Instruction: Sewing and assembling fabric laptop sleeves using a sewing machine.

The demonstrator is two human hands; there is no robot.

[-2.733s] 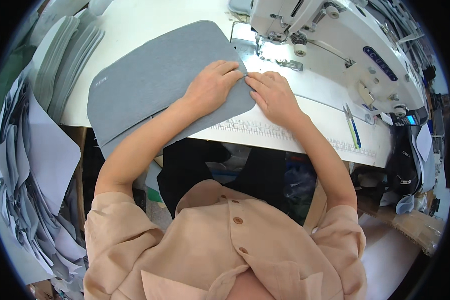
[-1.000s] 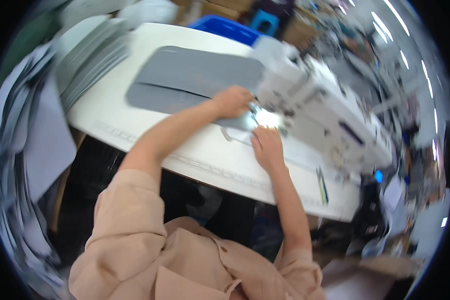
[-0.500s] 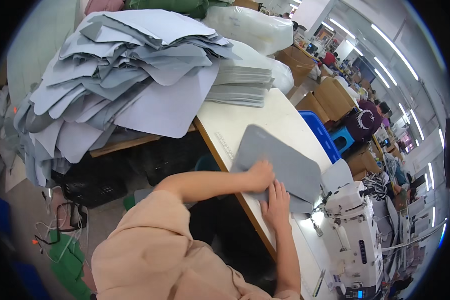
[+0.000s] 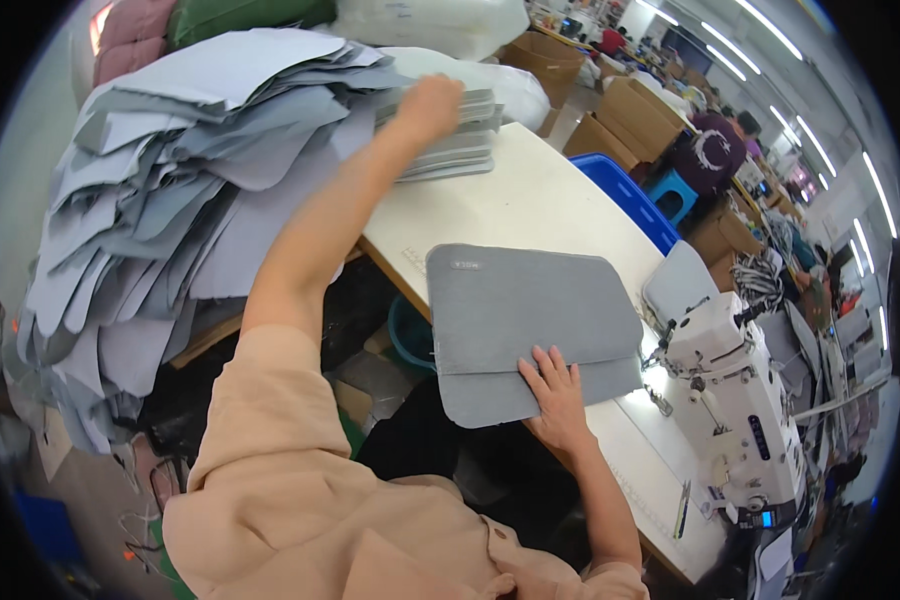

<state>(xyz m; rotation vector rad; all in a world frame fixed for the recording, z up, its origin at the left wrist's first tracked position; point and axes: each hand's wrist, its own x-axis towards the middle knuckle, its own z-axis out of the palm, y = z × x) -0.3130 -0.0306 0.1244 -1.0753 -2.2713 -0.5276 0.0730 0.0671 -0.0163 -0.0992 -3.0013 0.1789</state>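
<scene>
A flat grey panel (image 4: 530, 300) with rounded corners lies at the table's front edge, its near end reaching past that edge. Across its lower part runs a straight line, where a second grey layer (image 4: 490, 398) shows. My right hand (image 4: 558, 400) rests flat on this lower part with fingers apart. My left arm stretches far forward, and my left hand (image 4: 432, 106) is at the top of a neat stack of pale grey-green panels (image 4: 460, 158). Its fingers are hidden and slightly blurred, so I cannot see whether it grips a panel.
A white sewing machine (image 4: 735, 400) with its lamp lit stands right of the panel. Thread snips (image 4: 682, 510) lie on the white table (image 4: 530, 190). A large heap of grey pieces (image 4: 190, 170) rises at left. Beyond the table are a blue crate (image 4: 625, 200) and cardboard boxes (image 4: 642, 112).
My left hand has left the grey panel and moved forward to the stack. The right hand stays on the panel, which now lies turned and nearer the front edge. The view has shifted.
</scene>
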